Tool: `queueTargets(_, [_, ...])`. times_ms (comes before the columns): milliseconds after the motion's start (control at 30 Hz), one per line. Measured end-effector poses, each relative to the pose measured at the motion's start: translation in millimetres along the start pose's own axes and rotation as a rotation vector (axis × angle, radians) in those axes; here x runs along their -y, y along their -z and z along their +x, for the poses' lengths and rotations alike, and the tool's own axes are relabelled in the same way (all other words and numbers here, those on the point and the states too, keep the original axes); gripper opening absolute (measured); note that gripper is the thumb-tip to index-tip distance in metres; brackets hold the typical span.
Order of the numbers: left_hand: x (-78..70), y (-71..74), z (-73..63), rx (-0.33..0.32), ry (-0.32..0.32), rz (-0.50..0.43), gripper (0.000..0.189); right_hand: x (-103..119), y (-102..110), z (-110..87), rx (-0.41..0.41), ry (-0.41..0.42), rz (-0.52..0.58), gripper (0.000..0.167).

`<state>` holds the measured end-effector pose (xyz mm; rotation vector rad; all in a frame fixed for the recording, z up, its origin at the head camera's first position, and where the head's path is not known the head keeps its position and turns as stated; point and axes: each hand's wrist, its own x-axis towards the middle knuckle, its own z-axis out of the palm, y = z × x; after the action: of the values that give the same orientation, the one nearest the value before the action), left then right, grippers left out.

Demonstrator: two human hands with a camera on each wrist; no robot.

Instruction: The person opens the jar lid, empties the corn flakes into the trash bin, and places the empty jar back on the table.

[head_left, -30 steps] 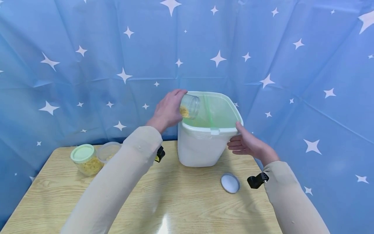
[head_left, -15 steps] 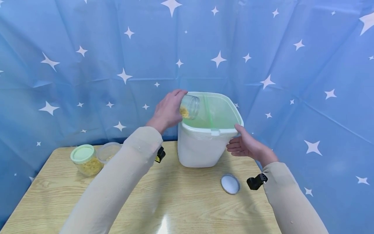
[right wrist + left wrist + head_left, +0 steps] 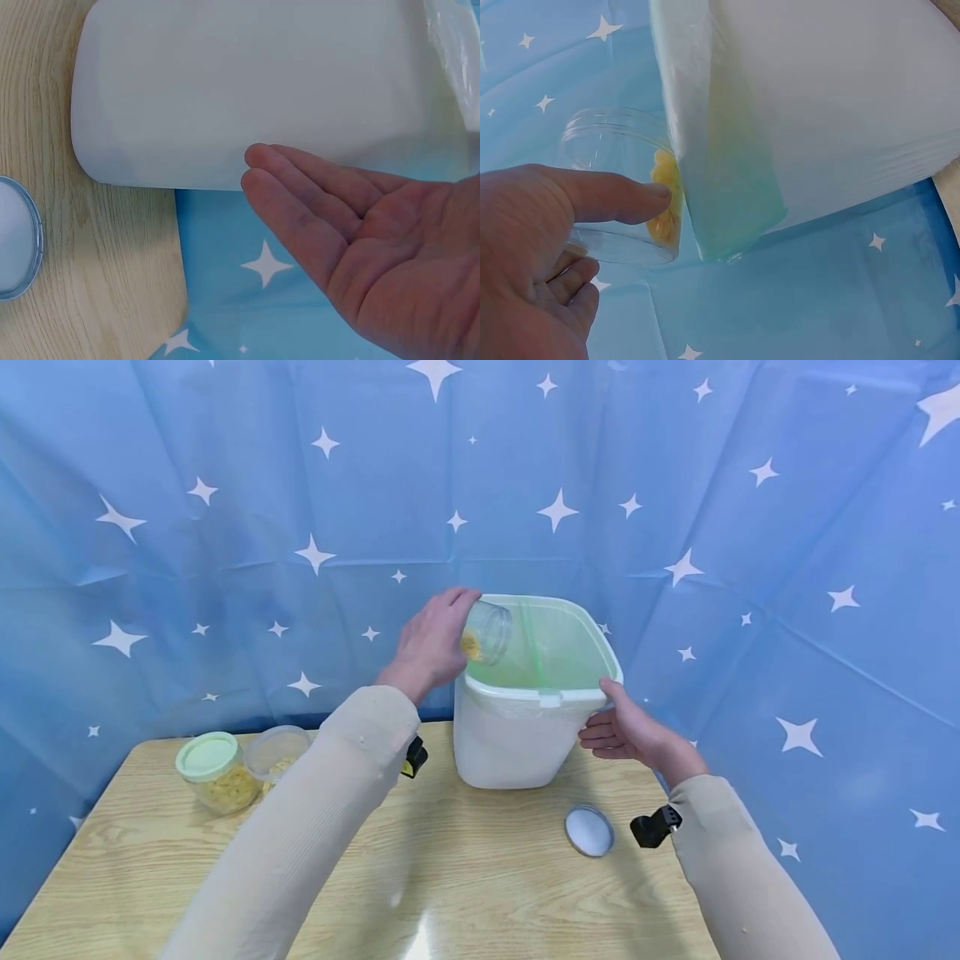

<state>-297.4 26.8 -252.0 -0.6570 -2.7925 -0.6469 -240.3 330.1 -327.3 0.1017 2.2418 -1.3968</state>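
Note:
My left hand (image 3: 432, 639) grips a clear jar (image 3: 495, 633) tipped on its side, its mouth over the left rim of a white bin (image 3: 506, 743). Small yellow pieces (image 3: 664, 199) lie along the low side of the jar, seen in the left wrist view. A thin green bag (image 3: 566, 643) lines the bin and folds over its edge. My right hand (image 3: 630, 727) is at the bin's right front corner, thumb at the rim and fingers straight beside the wall. In the right wrist view the palm is bare, holding nothing.
On the wooden table (image 3: 465, 877), a round lid (image 3: 588, 831) lies right of the bin. At the left stand a green-lidded jar of yellow pieces (image 3: 225, 785) and a clear container (image 3: 276, 752), partly behind my left sleeve. A blue starred curtain (image 3: 225, 543) hangs behind.
The jar stays tipped at the bin's rim, and the yellow pieces are still inside it. My right thumb has slid down slightly along the rim; the view shifts a little.

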Motion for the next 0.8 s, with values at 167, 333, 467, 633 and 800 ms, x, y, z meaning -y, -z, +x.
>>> queueTargets(167, [-0.8,-1.2,1.6,-0.009,-0.012,0.034,0.081,-0.5,-0.4,0.8,0.0,0.006,-0.005,0.112])
queueTargets(333, [0.6,-2.0,2.0,-0.021,-0.017,0.045,0.079,-0.5,-0.7,1.0,0.002,0.011,-0.005,0.112])
queueTargets(467, [2.4,-0.5,2.2,-0.047,-0.036,0.066,0.078,0.6,-1.2,0.3,-0.01,0.008,-0.012,0.111])
queueTargets(633, [3.9,0.5,2.2,-0.043,-0.044,0.081,0.079,1.3,-1.7,-0.3,-0.018,0.003,-0.017,0.112])
queueTargets(800, [3.2,-0.1,2.1,-0.048,-0.043,0.091,0.08,1.2,-2.8,0.5,-0.021,0.006,-0.018,0.11])
